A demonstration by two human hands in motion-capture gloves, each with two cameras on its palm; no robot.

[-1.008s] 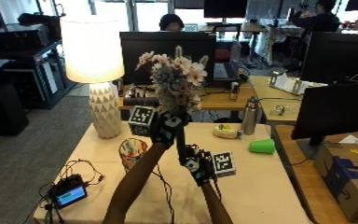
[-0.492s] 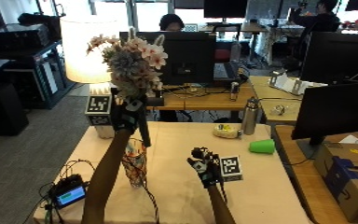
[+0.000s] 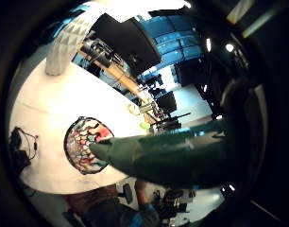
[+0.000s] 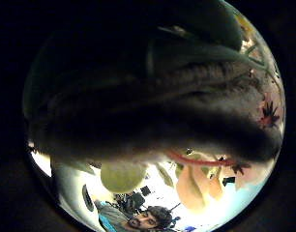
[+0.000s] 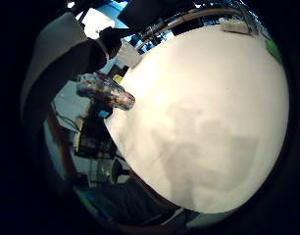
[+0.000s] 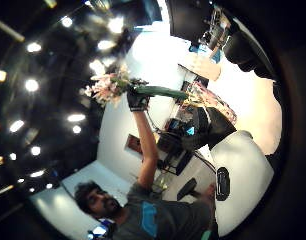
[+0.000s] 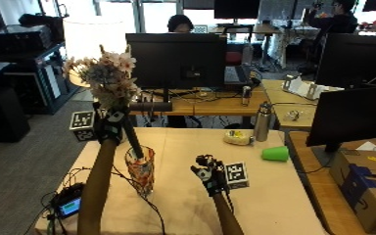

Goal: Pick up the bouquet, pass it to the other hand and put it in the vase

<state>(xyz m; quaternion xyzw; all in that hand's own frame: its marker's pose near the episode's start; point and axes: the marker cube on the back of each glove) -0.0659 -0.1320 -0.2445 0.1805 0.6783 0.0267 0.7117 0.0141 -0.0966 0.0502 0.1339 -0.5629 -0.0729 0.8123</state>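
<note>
- Bouquet (image 7: 113, 78): pale pink and cream blooms above a dark green stem wrap, tilted, lower tip at the vase rim.
- Left hand (image 7: 111, 125) raised, grasping the stems.
- Vase (image 7: 140, 169): patterned glass, orange-red, upright on the worktop (image 7: 266, 196).
- Right hand (image 7: 209, 177) at 3 o'clock of the vase, released, fingers relaxed, holding nothing.

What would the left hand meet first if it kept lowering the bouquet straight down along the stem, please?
Most likely the vase: the left hand holds the bouquet with its green stem's tip at the vase's open mouth, so the stem should enter it. Depth is hard to judge; it could catch the rim.
</note>
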